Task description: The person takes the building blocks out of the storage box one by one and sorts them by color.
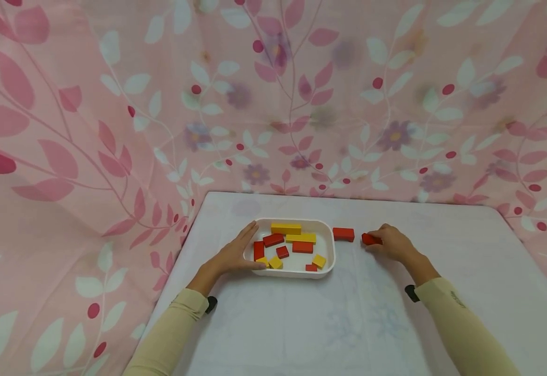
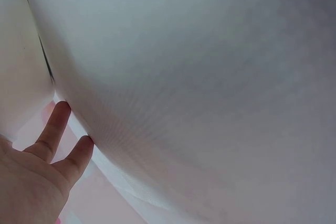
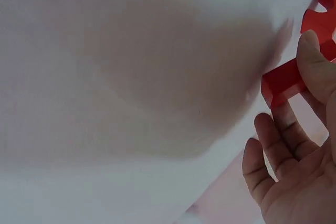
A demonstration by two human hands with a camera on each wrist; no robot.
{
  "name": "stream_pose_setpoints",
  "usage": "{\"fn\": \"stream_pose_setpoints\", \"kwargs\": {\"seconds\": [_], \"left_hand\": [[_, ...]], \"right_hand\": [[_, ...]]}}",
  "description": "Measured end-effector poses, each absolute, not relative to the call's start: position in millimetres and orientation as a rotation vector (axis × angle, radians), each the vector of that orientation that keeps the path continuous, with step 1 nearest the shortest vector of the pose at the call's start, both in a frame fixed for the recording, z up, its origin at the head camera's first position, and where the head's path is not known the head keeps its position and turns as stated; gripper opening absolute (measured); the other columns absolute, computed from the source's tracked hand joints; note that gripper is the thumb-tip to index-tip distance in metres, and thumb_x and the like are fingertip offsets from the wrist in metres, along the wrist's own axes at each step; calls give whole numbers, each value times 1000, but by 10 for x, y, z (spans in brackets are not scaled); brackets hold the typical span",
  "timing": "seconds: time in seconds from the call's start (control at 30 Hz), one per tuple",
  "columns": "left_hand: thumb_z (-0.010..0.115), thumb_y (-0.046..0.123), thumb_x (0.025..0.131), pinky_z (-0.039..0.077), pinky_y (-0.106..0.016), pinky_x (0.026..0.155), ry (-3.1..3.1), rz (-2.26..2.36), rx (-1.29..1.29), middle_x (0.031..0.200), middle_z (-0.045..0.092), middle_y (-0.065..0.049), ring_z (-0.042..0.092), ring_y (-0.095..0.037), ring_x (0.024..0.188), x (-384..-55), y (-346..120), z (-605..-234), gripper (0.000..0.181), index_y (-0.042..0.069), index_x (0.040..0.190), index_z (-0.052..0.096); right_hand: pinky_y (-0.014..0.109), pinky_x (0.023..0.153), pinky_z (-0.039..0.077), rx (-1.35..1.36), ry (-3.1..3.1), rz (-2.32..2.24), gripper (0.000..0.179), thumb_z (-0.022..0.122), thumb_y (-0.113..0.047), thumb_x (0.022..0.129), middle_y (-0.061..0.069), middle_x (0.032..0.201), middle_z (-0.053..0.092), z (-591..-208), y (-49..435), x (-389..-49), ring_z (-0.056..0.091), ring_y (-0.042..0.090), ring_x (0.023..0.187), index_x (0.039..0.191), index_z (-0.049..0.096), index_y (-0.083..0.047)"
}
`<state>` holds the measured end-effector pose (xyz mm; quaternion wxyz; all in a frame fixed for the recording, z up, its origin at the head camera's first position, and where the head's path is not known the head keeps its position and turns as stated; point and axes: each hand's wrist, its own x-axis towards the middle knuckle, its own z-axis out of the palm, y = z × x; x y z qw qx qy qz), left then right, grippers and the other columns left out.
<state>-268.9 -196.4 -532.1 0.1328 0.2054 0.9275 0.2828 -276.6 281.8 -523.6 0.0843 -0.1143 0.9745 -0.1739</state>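
My left hand (image 1: 233,256) spans the left end of a white tray (image 1: 329,261), its fingers and thumb stretched along the rim. In the left wrist view, two straight fingers (image 2: 79,156) of that hand touch the white cloth beside the tray wall (image 2: 23,66). Right of the tray, my right hand (image 1: 393,244) pinches a small red block (image 1: 369,239) between thumb and fingers, low over the table. The right wrist view shows this red block (image 3: 283,82) close up. Beyond the thumb there is a red block with a rounded notch (image 3: 317,22).
Several red and yellow blocks lie in the tray, among them a long yellow block (image 1: 286,228) and a yellow cube (image 1: 319,261). Another red block (image 1: 343,234) sits just outside its right rim. A white cloth covers the table (image 1: 292,324); flowered pink fabric (image 1: 273,104) hangs behind.
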Motion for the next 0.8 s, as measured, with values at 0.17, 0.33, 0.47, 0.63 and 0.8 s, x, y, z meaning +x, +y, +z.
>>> {"fn": "stream_pose_setpoints", "kwargs": {"seconds": [0.17,0.33,0.47,0.63,0.8], "left_hand": [[73,73,67,28,-64,114,2692,813,590,166,-3,18,14,-22,154,-2683,-1960,-5319,120,36,159,6],[73,73,67,29,-66,112,2692,823,595,166,-2,16,14,-24,154,-2672,-1964,-5298,120,36,159,7],[73,73,67,30,-65,112,2698,815,600,166,-2,17,13,-23,154,-2674,-1962,-5299,119,36,159,7],[72,74,66,30,-66,112,2697,815,602,167,-2,16,13,-24,154,-2680,-1957,-5290,120,36,159,7],[73,74,66,29,-66,112,2696,806,591,167,-2,15,13,-24,154,-2674,-1955,-5287,120,34,159,8]], "right_hand": [[42,78,50,-317,2882,-615,49,75,-29,88,17,105,59,-5295,2792,-2821,54,29,95,128,65,-3],[44,79,51,-336,2873,-638,47,76,-24,87,19,106,60,-5321,2773,-2869,55,30,92,126,65,-1],[46,82,52,-338,2858,-655,43,76,-20,87,19,106,61,-5345,2747,-2891,55,31,93,124,66,-1],[46,83,52,-328,2864,-676,41,76,-18,87,18,106,61,-5375,2726,-2932,53,30,95,124,67,-2],[44,82,50,-332,2862,-694,41,75,-18,88,18,106,60,-5400,2719,-2956,52,31,95,125,66,-2]]}}
